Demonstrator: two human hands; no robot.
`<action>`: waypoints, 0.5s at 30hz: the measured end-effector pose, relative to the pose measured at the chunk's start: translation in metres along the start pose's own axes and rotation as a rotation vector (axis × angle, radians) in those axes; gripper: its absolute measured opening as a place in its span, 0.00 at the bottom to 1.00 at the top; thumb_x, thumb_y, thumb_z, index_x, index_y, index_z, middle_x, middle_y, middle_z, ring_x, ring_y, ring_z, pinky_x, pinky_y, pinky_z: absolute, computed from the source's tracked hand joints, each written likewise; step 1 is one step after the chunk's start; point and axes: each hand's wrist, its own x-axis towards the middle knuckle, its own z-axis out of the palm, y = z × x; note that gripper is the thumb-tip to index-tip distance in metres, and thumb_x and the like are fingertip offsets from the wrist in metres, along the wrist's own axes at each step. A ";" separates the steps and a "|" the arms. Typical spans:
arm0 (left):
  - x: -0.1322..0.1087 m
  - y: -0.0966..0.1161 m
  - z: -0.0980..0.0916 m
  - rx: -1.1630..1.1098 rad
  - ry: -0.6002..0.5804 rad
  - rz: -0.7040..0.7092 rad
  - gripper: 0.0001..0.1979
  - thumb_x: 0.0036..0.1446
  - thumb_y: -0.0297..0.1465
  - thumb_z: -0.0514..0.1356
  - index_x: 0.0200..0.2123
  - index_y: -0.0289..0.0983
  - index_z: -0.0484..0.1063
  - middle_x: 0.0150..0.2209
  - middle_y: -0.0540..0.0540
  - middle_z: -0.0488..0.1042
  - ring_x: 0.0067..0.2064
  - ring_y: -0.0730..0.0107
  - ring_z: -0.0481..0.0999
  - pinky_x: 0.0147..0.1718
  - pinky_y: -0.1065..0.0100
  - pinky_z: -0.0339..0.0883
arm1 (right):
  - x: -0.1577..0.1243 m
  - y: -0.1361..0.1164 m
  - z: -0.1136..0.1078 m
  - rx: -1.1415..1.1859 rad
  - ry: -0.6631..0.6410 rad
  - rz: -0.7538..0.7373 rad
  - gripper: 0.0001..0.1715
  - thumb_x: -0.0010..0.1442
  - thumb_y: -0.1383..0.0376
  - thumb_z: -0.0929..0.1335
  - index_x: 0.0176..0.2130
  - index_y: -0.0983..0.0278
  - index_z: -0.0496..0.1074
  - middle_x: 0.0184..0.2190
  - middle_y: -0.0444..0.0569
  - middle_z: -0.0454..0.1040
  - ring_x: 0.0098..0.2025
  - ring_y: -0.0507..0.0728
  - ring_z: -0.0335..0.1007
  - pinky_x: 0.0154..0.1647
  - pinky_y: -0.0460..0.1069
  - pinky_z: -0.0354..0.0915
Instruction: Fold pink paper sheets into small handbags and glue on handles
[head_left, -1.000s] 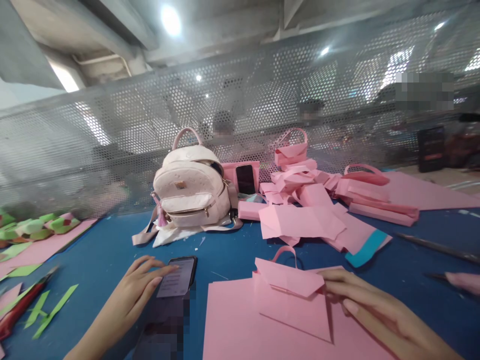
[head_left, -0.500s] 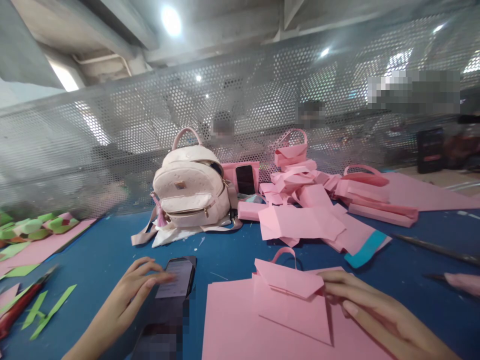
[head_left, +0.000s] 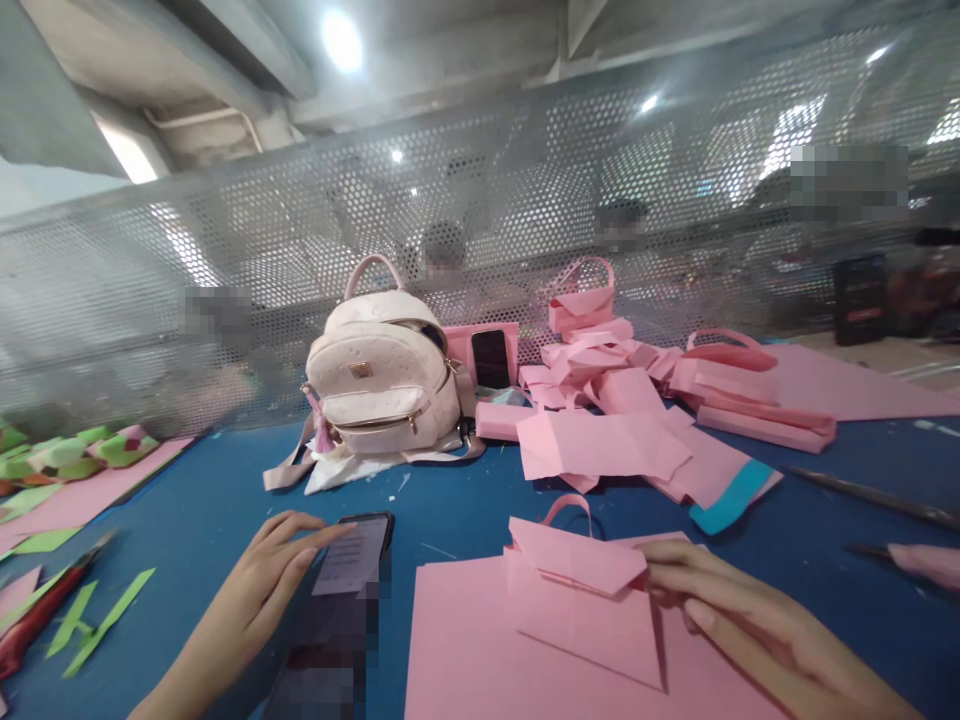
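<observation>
My left hand (head_left: 266,580) is open over a smartphone (head_left: 351,562) lying on the table, its index fingertip at the upper part of the lit screen. Pixel blocks cover part of the area below the phone. In front of me, a small pink paper handbag (head_left: 585,610) with a folded flap and a looped handle rests on pink paper sheets (head_left: 457,640). My right hand (head_left: 750,620) lies along the bag's right side, fingers stretched out and their tips touching its edge. The thumb sits apart from the bag.
A cream backpack (head_left: 382,380) stands at the back, beside another phone (head_left: 490,358). Several pink paper bags and pieces (head_left: 600,445) are heaped right of it. Red-handled scissors (head_left: 45,610) and green paper strips (head_left: 105,625) lie left. A perforated metal screen (head_left: 480,200) rises behind.
My left index finger has shifted slightly up the phone screen. My right hand and the paper handbag have stayed in place.
</observation>
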 end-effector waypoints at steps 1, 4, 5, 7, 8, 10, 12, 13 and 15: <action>0.000 0.001 0.000 -0.013 0.018 -0.001 0.21 0.73 0.38 0.46 0.57 0.50 0.76 0.51 0.48 0.76 0.56 0.60 0.70 0.56 0.58 0.64 | -0.001 -0.001 0.001 0.003 0.008 0.005 0.28 0.61 0.38 0.67 0.46 0.52 0.83 0.54 0.51 0.80 0.58 0.70 0.74 0.59 0.62 0.72; 0.000 0.003 0.000 -0.032 0.049 0.008 0.21 0.73 0.37 0.46 0.56 0.49 0.77 0.50 0.47 0.76 0.55 0.60 0.70 0.56 0.58 0.63 | -0.003 -0.006 0.002 0.001 0.024 0.034 0.27 0.62 0.39 0.67 0.46 0.52 0.83 0.53 0.51 0.80 0.59 0.71 0.73 0.61 0.62 0.70; 0.000 0.003 -0.001 -0.033 0.053 0.014 0.21 0.72 0.37 0.46 0.56 0.49 0.77 0.50 0.47 0.76 0.55 0.60 0.70 0.56 0.58 0.63 | -0.002 -0.007 0.001 0.000 0.024 0.040 0.26 0.62 0.40 0.67 0.45 0.52 0.84 0.53 0.51 0.81 0.59 0.71 0.73 0.61 0.62 0.70; 0.000 0.002 -0.001 -0.029 0.052 0.026 0.20 0.72 0.37 0.47 0.54 0.49 0.78 0.49 0.48 0.77 0.55 0.60 0.71 0.57 0.57 0.63 | -0.001 -0.008 0.000 -0.004 0.008 0.034 0.26 0.63 0.40 0.68 0.45 0.52 0.84 0.52 0.51 0.81 0.59 0.70 0.74 0.60 0.62 0.71; 0.000 0.001 -0.002 -0.026 0.047 0.031 0.20 0.72 0.37 0.48 0.54 0.49 0.78 0.49 0.47 0.77 0.54 0.59 0.71 0.57 0.57 0.64 | 0.000 -0.007 -0.002 -0.009 -0.009 0.024 0.26 0.63 0.40 0.68 0.45 0.53 0.84 0.52 0.51 0.81 0.58 0.70 0.75 0.59 0.61 0.72; 0.000 0.000 -0.002 -0.025 0.032 0.033 0.21 0.72 0.37 0.47 0.53 0.49 0.79 0.48 0.47 0.77 0.53 0.59 0.72 0.55 0.57 0.66 | 0.002 -0.004 -0.004 -0.021 -0.049 0.005 0.25 0.63 0.41 0.68 0.46 0.52 0.84 0.52 0.51 0.81 0.57 0.70 0.76 0.58 0.60 0.73; 0.001 0.001 -0.002 -0.020 0.018 0.030 0.21 0.72 0.37 0.47 0.52 0.48 0.80 0.48 0.46 0.78 0.53 0.58 0.72 0.54 0.56 0.67 | 0.003 -0.001 -0.006 -0.031 -0.074 -0.006 0.24 0.63 0.42 0.68 0.47 0.51 0.83 0.53 0.51 0.81 0.57 0.69 0.76 0.57 0.60 0.74; 0.001 0.002 -0.002 -0.017 0.015 0.028 0.21 0.71 0.37 0.47 0.52 0.47 0.80 0.48 0.46 0.78 0.52 0.58 0.72 0.54 0.56 0.68 | 0.003 0.000 -0.007 -0.034 -0.076 -0.009 0.24 0.63 0.42 0.68 0.47 0.51 0.83 0.53 0.50 0.81 0.57 0.69 0.76 0.57 0.60 0.74; 0.001 0.004 -0.002 -0.004 0.013 0.020 0.21 0.71 0.37 0.47 0.52 0.48 0.80 0.48 0.46 0.78 0.52 0.58 0.72 0.54 0.56 0.68 | 0.004 0.003 -0.008 -0.038 -0.079 -0.016 0.23 0.64 0.43 0.68 0.48 0.51 0.83 0.54 0.50 0.80 0.57 0.69 0.75 0.57 0.60 0.74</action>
